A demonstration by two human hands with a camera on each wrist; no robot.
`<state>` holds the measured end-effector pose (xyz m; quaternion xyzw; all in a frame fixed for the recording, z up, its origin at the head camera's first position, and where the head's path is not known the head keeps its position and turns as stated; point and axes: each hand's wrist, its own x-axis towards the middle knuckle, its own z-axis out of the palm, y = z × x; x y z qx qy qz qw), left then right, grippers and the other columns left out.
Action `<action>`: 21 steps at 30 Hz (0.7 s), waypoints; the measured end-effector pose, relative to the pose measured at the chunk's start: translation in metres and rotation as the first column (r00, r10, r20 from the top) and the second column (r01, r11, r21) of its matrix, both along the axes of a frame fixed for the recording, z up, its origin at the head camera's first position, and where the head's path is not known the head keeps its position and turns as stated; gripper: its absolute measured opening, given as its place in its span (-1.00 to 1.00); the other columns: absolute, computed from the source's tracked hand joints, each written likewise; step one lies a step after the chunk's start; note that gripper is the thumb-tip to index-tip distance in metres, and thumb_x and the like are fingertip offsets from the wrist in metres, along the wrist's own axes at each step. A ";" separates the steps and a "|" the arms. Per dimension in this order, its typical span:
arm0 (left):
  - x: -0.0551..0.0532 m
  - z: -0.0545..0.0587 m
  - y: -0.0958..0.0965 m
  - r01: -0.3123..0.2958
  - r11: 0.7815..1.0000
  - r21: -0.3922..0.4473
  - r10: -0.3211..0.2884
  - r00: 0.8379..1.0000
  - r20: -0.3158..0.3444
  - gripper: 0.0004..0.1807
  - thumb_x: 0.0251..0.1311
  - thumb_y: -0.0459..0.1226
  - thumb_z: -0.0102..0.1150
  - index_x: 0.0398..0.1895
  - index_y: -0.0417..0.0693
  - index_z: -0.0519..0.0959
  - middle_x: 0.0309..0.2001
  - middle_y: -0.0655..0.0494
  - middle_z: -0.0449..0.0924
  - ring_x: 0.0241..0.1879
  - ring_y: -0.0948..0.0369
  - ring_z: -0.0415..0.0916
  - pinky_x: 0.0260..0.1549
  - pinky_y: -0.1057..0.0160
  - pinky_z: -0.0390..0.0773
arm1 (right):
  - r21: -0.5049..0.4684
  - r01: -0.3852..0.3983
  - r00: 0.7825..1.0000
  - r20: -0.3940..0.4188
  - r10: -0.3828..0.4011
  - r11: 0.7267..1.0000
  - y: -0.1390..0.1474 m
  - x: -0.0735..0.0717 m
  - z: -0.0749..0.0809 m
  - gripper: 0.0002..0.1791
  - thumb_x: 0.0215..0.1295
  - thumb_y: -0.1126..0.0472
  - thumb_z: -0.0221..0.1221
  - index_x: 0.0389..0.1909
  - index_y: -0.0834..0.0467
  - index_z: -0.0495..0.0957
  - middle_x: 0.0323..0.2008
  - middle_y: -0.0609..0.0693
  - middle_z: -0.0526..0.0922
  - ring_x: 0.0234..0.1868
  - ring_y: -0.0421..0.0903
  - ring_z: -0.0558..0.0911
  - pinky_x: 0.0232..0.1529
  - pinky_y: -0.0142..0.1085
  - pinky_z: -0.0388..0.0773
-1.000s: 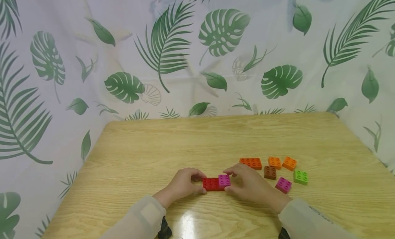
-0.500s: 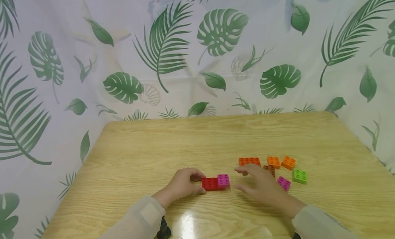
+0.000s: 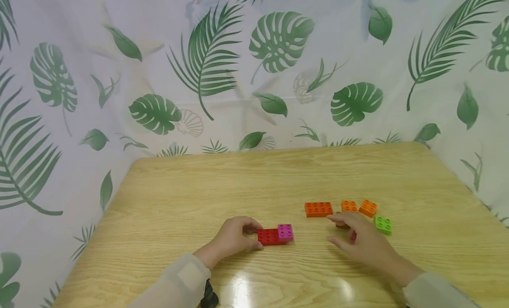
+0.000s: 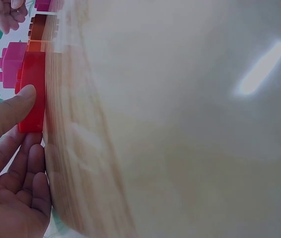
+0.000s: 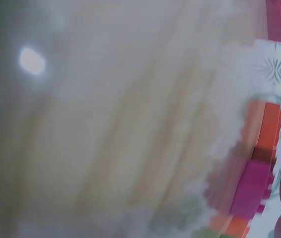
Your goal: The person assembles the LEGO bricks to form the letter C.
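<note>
My left hand (image 3: 233, 235) pinches the left end of a long red building brick (image 3: 267, 237) on the table. In the left wrist view the thumb presses the brick's side. A pink brick (image 3: 285, 232) sits on top of the red one's right end. My right hand (image 3: 363, 241), fingers spread apart and holding nothing, hovers over the loose bricks on the right. Under it lie a magenta brick (image 5: 252, 191) and a brown brick (image 5: 263, 154), both mostly hidden by the hand in the head view.
Beyond the right hand lie a long red-orange brick (image 3: 319, 209), two small orange bricks (image 3: 368, 207) and a lime green brick (image 3: 383, 225). The wooden table (image 3: 179, 188) ends at a leaf-printed cloth (image 3: 222, 122) behind and at the sides.
My right hand has left the pink brick and moved right, over the brown and magenta bricks. The left hand keeps its grip on the red brick.
</note>
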<state>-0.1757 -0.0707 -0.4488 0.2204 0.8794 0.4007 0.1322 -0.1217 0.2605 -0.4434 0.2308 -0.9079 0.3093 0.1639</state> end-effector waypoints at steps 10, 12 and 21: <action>0.003 0.004 0.001 0.000 1.000 0.005 0.000 1.000 0.003 -0.62 -0.07 -0.21 0.50 -0.13 -0.07 0.65 -0.18 0.19 0.61 -0.16 0.19 0.52 -0.14 0.22 0.52 | 0.092 0.102 0.993 -0.067 -0.096 0.991 0.033 0.013 0.000 -0.43 -0.12 0.22 0.50 0.00 0.19 0.58 -0.10 0.05 0.60 -0.26 -0.08 0.57 -0.35 -0.23 0.59; 0.003 0.005 0.001 0.001 1.000 0.005 -0.001 1.000 0.001 -0.62 -0.07 -0.22 0.50 -0.14 -0.07 0.65 -0.19 0.19 0.61 -0.17 0.20 0.52 -0.14 0.23 0.52 | 0.102 0.120 0.991 -0.069 -0.113 0.988 0.038 0.015 -0.001 -0.41 -0.13 0.20 0.51 0.00 0.18 0.58 -0.11 0.02 0.60 -0.27 -0.10 0.57 -0.31 -0.17 0.60; 0.004 0.006 0.002 0.008 1.000 0.007 -0.007 1.000 -0.011 -0.62 -0.07 -0.24 0.49 -0.14 -0.10 0.65 -0.20 0.17 0.62 -0.18 0.19 0.54 -0.15 0.23 0.52 | 0.132 0.194 0.979 0.039 -0.200 0.972 0.050 0.021 -0.002 -0.41 -0.02 0.08 0.46 0.02 0.27 0.56 -0.10 0.20 0.62 -0.09 0.25 0.57 -0.10 0.16 0.47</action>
